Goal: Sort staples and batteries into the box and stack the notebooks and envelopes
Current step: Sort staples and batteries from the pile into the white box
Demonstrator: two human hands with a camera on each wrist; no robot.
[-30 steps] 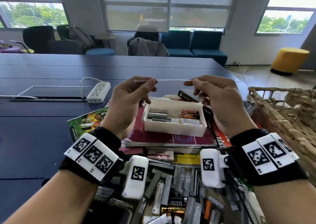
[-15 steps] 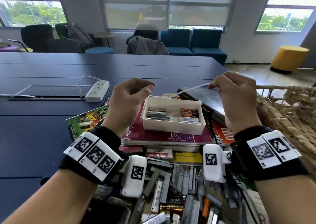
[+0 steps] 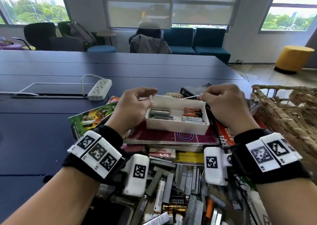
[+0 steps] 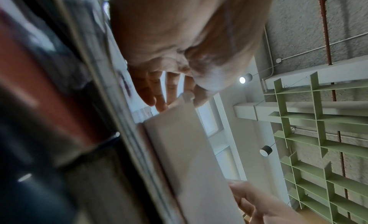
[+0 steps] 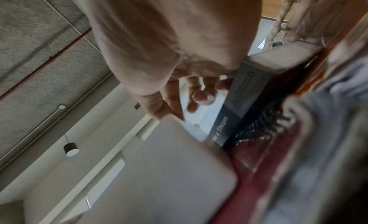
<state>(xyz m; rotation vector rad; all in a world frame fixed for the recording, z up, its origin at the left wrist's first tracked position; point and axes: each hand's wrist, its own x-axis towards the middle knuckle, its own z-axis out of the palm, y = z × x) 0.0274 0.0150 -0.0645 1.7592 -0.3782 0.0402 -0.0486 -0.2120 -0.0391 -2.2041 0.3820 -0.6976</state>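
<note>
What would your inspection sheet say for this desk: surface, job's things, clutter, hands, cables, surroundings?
Surface: dark blue table, bare on the left.
Job's things: white box on a maroon notebook holds staples left, batteries right; clear lid above it.
Clutter: loose staples and batteries nearby; eraser.
Hands: left hand and right hand each pinch a lid end.
Cables: power strip with white cord.
Surroundings: wicker basket, sofas, windows.

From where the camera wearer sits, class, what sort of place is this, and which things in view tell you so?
Probably an office meeting room or shared workspace. A long dark table carries a power strip, blue sofas and a yellow stool stand beneath wide windows, and a grid of shelves lines one wall.
</note>
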